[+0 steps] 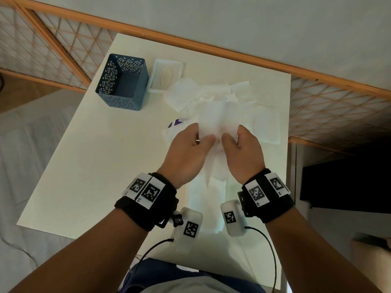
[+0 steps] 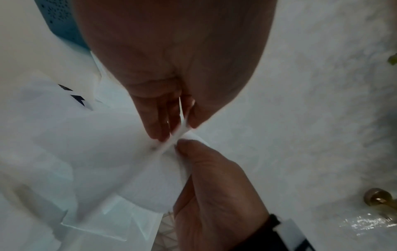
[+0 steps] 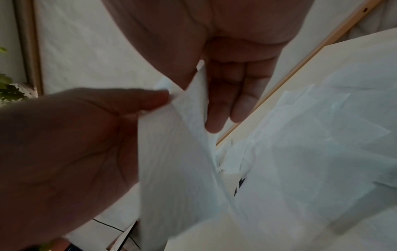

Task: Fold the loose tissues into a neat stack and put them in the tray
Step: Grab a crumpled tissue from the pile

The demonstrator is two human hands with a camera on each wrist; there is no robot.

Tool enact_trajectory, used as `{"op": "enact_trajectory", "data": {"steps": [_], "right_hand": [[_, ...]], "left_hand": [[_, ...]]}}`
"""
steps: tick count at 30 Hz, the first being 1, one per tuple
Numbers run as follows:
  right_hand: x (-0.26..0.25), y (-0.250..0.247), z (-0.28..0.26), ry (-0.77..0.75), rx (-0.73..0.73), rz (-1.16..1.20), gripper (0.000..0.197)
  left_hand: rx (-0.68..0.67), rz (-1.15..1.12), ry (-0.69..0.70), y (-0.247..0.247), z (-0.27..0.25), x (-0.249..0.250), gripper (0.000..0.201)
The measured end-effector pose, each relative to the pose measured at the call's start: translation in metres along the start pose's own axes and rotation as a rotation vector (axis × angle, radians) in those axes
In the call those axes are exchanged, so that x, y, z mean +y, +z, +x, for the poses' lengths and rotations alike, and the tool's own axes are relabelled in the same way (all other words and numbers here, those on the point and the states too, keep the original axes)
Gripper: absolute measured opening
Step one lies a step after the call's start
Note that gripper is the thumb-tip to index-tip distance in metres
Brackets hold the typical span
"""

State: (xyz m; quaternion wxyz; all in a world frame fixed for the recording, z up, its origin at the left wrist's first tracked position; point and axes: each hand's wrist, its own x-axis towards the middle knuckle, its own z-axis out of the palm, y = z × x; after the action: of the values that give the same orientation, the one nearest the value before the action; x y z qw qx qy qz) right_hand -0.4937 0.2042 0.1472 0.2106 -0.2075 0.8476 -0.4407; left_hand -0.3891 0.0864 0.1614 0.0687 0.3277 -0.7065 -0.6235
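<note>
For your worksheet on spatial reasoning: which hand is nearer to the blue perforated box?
Left. The left hand is nearer the blue perforated box; the right hand is on its far side.

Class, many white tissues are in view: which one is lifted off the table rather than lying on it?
The tissue pinched between the left hand and right hand; the other tissues lie loose on the table.

I count: one blue perforated bin (image 1: 122, 83) and one white tray (image 1: 167, 74) beyond my left hand (image 1: 186, 153); loose tissues (image 1: 211, 98), number indistinct.
</note>
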Motion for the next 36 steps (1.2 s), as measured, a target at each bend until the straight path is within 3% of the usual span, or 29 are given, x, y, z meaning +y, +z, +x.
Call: {"op": "enact_trajectory", "data": {"steps": [5,9,11,15,17,20,22,25,27,30,34,36], "right_hand": [[0.005,-0.018,0.000,0.073,-0.009,0.106,0.015],[0.004,-0.032,-0.008,0.179,-0.065,0.367,0.034],[0.002,-0.037,-0.011,0.214,-0.091,0.530,0.038],[-0.004,-0.040,-0.018,0.244,-0.164,0.783,0.035],[-0.007,-0.040,-0.021,0.250,-0.201,0.859,0.035],[-0.008,-0.037,-0.020,0.276,-0.223,0.925,0.035],[-0.007,-0.033,-0.018,0.282,-0.222,0.930,0.036],[-0.003,-0.026,-0.013,0.287,-0.226,0.893,0.037],[-0.001,-0.021,-0.008,0.296,-0.221,0.813,0.035],[0.001,-0.018,-0.002,0.298,-0.199,0.710,0.029],[-0.001,-0.023,-0.001,0.260,-0.224,0.725,0.034],[-0.002,-0.024,-0.001,0.244,-0.238,0.742,0.038]], "left_hand": [[0.276,0.045,-0.002,-0.022,0.008,-0.014,0.011],[0.394,0.134,-0.027,-0.047,0.014,-0.029,0.061],[0.407,0.162,0.009,-0.055,0.016,-0.033,0.073],[0.354,0.211,0.101,-0.056,0.017,-0.033,0.043],[0.273,0.217,0.081,-0.053,0.019,-0.030,0.027],[0.076,0.029,-0.042,-0.048,0.019,-0.027,0.024],[0.032,-0.096,-0.144,-0.049,0.018,-0.024,0.020],[-0.023,-0.420,-0.272,-0.050,0.015,-0.017,0.031],[-0.069,-0.462,-0.231,-0.051,0.015,-0.017,0.040],[-0.077,-0.338,-0.094,-0.053,0.016,-0.018,0.012],[-0.095,-0.289,-0.031,-0.061,0.016,-0.019,0.032],[-0.093,-0.291,-0.010,-0.063,0.017,-0.018,0.031]]}}
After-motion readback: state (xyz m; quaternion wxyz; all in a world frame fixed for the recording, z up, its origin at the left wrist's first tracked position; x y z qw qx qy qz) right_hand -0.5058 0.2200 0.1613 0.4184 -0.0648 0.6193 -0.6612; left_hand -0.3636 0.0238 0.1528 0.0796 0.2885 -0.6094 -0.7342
